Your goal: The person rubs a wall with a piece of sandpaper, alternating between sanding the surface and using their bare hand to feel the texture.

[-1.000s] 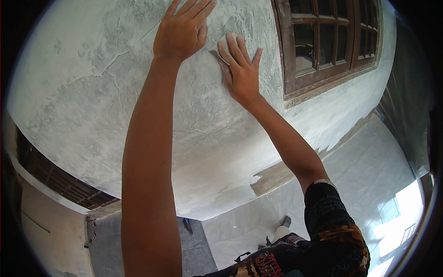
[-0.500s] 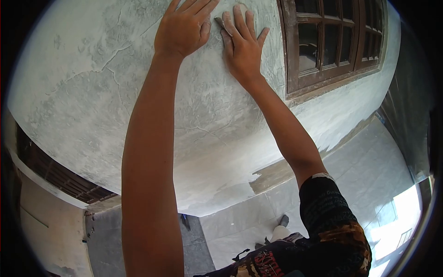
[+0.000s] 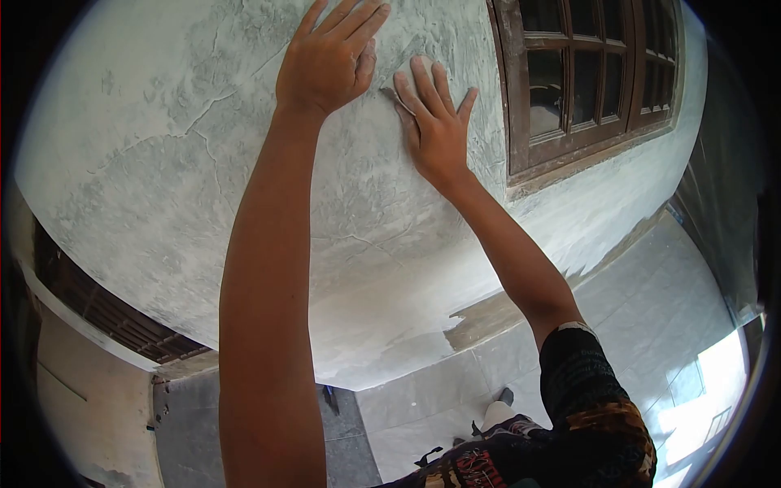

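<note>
My left hand (image 3: 325, 69) lies against the rough grey-and-white plastered wall (image 3: 163, 179), fingers stretched out and nothing visible in it. To its right, my right hand (image 3: 439, 134) presses flat on the wall with dusty, spread fingers. Beneath those fingers is a thin grey piece of what looks like sandpaper (image 3: 389, 95); its dark edge sticks out by the thumb and the rest is mostly hidden. Fine cracks and ridges run across the plaster below and left of both hands.
A brown wooden window (image 3: 573, 81) with glass panes is right of my right hand. At lower left a dark slatted opening (image 3: 114, 313) breaks the wall. Grey floor tiles (image 3: 423, 398) lie below, with a dark blue-marked tool (image 3: 330, 398) near the wall's foot.
My right hand has slid down the wall, taking the grey piece along. My left hand stays nearly in place on the wall. The view has tilted up slightly.
</note>
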A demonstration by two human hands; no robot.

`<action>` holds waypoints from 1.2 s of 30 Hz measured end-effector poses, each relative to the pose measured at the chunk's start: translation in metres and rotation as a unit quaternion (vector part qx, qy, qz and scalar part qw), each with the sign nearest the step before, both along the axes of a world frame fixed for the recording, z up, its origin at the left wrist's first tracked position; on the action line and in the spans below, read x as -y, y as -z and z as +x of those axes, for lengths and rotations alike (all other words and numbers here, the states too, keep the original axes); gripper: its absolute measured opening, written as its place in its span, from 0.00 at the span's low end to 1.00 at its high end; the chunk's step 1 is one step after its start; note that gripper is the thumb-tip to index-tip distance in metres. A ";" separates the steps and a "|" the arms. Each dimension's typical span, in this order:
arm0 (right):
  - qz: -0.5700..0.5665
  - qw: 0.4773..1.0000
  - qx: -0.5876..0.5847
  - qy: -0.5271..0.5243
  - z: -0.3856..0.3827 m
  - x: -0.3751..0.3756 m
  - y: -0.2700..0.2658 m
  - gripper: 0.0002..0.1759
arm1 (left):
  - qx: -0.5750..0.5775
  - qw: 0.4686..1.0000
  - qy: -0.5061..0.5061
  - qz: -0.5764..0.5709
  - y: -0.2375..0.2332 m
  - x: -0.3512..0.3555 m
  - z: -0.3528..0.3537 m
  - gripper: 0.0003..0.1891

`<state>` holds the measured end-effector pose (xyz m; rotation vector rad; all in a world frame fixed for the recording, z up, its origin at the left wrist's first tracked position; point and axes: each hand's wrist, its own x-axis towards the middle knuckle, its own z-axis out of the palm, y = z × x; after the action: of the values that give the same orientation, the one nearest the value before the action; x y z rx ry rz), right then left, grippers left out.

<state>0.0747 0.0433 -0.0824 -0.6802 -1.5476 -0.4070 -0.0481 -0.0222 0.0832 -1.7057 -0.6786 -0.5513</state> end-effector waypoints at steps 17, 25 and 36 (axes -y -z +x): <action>-0.018 0.996 -0.073 -0.049 -0.014 0.018 0.005 0.27 | 0.008 1.000 0.007 -0.003 0.002 0.001 0.002 0.23; 0.003 0.992 -0.112 -0.052 -0.004 0.009 -0.045 0.27 | 0.012 1.000 -0.001 -0.007 0.003 0.002 0.001 0.23; -0.021 0.992 -0.105 -0.064 -0.001 0.008 -0.040 0.25 | 0.163 0.979 -0.107 0.056 0.077 -0.014 0.003 0.26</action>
<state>0.0733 0.0353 -0.0420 -0.6305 -1.3928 -0.2004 -0.0447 -0.0085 0.0063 -1.4279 -1.0332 -0.7089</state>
